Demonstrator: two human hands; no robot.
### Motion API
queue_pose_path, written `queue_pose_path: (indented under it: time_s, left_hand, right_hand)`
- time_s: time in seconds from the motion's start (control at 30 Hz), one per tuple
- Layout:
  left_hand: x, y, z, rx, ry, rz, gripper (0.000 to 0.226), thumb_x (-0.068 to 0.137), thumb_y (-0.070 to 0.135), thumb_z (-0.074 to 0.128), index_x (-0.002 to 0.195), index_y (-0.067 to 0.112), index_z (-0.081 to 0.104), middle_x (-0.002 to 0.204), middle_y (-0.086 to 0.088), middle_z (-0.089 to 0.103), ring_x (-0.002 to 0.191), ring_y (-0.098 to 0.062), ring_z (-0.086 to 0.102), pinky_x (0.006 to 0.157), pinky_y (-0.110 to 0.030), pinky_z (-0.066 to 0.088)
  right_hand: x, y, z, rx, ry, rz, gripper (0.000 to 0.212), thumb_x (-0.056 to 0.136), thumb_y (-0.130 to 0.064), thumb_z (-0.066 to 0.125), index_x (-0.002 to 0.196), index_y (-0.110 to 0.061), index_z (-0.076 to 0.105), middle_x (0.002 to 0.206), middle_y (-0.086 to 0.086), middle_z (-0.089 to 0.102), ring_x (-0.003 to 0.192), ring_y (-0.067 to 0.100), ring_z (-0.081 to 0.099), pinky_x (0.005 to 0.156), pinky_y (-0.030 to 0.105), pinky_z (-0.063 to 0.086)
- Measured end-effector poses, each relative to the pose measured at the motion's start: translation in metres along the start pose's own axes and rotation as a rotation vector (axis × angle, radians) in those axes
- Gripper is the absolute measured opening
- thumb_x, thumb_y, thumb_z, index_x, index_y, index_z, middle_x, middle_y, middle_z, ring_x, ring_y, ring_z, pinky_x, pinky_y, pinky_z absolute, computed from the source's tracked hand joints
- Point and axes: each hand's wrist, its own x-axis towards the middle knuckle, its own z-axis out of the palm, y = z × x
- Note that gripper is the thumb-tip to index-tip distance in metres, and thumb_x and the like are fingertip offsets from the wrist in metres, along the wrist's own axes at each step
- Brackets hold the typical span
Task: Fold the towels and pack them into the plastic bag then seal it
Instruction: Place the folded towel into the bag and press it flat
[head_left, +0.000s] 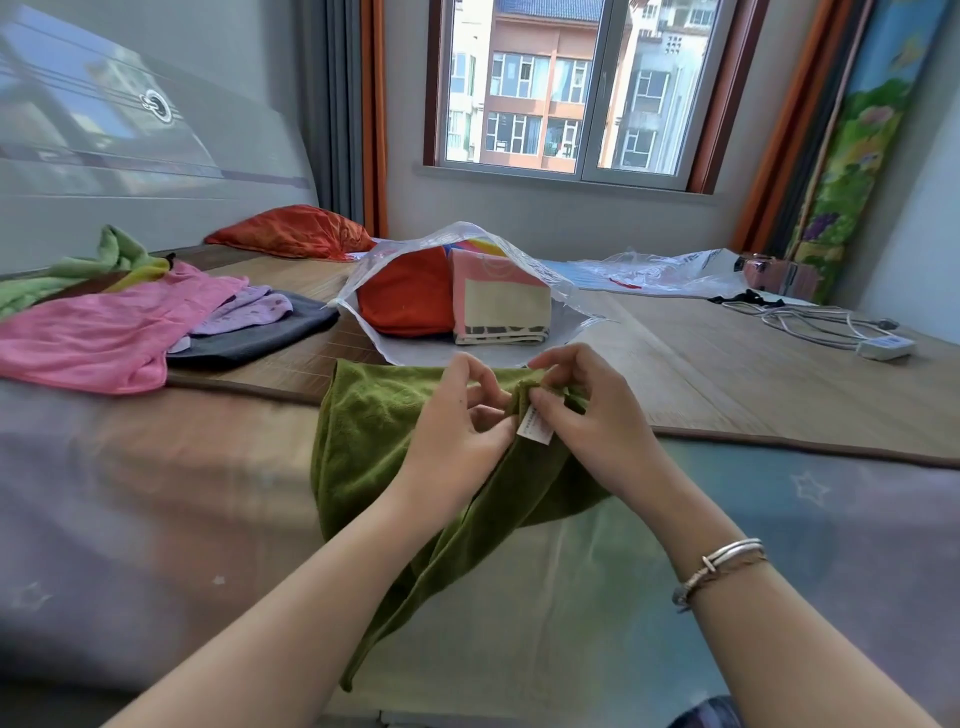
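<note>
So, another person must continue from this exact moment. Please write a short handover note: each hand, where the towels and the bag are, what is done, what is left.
Left hand: pinches the olive green towel near its top edge.
Right hand: pinches the same towel beside its white label.
The towel is only partly folded; its lower end hangs toward the person.
Plastic bag: open, just behind the hands, holding a folded orange towel and a folded patterned towel.
Left: fold the pink towel, purple towel, grey towel and light green towel, pack all, seal the bag.
</note>
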Motion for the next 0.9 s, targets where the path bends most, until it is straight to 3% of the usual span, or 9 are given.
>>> queue_pose_path:
  time_s: [0.13,0.23,0.33,0.43,0.47,0.53,0.6,0.7,0.9]
  left_hand:
    - [-0.002,-0.012,0.000,0.274,-0.098,0.140,0.022,0.081,0.001,0.067,0.088,0.016,0.052,0.083,0.001,0.061,0.074,-0.014,0.062,0.066,-0.040,0.057]
    - [-0.003,-0.021,-0.002,0.600,-0.144,0.265,0.021,0.082,0.002,0.059,0.093,0.019,0.062,0.089,0.008,0.057,0.081,-0.015,0.058,0.070,-0.041,0.053]
    - [-0.005,-0.030,-0.011,0.861,-0.176,0.200,0.026,0.088,0.005,0.051,0.100,0.021,0.068,0.099,0.009,0.055,0.088,-0.015,0.058,0.073,-0.035,0.053]
    - [-0.011,-0.034,-0.018,0.902,-0.192,0.086,0.021,0.092,0.019,0.049,0.098,0.022,0.070,0.097,0.012,0.057,0.087,-0.012,0.058,0.073,-0.032,0.051]
    - [-0.014,-0.033,-0.019,0.869,-0.177,0.064,0.021,0.093,0.029,0.049,0.092,0.023,0.069,0.092,0.013,0.057,0.083,-0.010,0.058,0.069,-0.030,0.050]
    - [-0.021,-0.032,-0.018,0.817,-0.161,-0.004,0.032,0.090,0.050,0.047,0.081,0.024,0.063,0.084,0.011,0.055,0.075,-0.007,0.056,0.060,-0.027,0.044]
    - [-0.029,-0.034,-0.016,0.924,-0.174,0.007,0.039,0.085,0.063,0.049,0.081,0.026,0.059,0.084,0.010,0.052,0.075,-0.006,0.054,0.059,-0.026,0.041]
    - [-0.033,-0.042,-0.022,1.192,-0.201,0.049,0.028,0.091,0.049,0.050,0.094,0.023,0.058,0.091,0.011,0.047,0.087,-0.014,0.056,0.068,-0.027,0.043]
    - [-0.022,-0.036,-0.046,1.240,-0.076,-0.043,0.026,0.093,0.042,0.048,0.092,0.020,0.062,0.095,0.003,0.054,0.093,-0.022,0.059,0.074,-0.033,0.044]
  right_hand:
    - [0.002,-0.004,0.000,-0.004,0.038,-0.027,0.022,0.089,-0.007,0.060,0.094,-0.026,0.070,0.095,-0.010,0.065,0.096,0.004,0.060,0.088,0.020,0.046]
    - [0.004,-0.005,-0.003,0.069,0.123,-0.027,0.021,0.090,-0.007,0.059,0.089,-0.026,0.067,0.090,-0.008,0.068,0.090,0.005,0.061,0.083,0.018,0.046]
    - [0.008,0.007,-0.003,0.022,0.222,0.039,0.014,0.092,-0.012,0.057,0.094,-0.022,0.066,0.092,-0.004,0.066,0.098,0.016,0.057,0.082,0.017,0.042]
    - [0.013,0.020,-0.002,-0.101,0.308,0.087,0.009,0.091,-0.018,0.058,0.096,-0.021,0.065,0.089,-0.006,0.064,0.098,0.024,0.055,0.087,0.037,0.047]
    - [0.014,0.021,-0.001,-0.126,0.315,0.093,0.007,0.091,-0.019,0.059,0.095,-0.019,0.065,0.087,-0.006,0.064,0.095,0.023,0.057,0.084,0.033,0.048]
    - [0.016,0.022,0.000,-0.146,0.321,0.103,0.004,0.091,-0.019,0.062,0.093,-0.016,0.063,0.085,-0.006,0.062,0.087,0.015,0.058,0.071,0.011,0.042]
    - [0.018,0.020,0.001,-0.159,0.343,0.100,0.002,0.091,-0.019,0.062,0.091,-0.017,0.061,0.083,-0.007,0.060,0.081,0.010,0.056,0.064,0.006,0.037]
    - [0.020,0.019,0.002,-0.154,0.384,0.110,0.003,0.092,-0.019,0.060,0.091,-0.018,0.059,0.082,-0.007,0.060,0.081,0.013,0.056,0.073,0.024,0.042]
    - [0.019,0.026,-0.004,-0.093,0.481,0.201,0.004,0.096,-0.017,0.054,0.098,-0.013,0.055,0.075,-0.016,0.051,0.078,0.015,0.053,0.071,0.027,0.039]
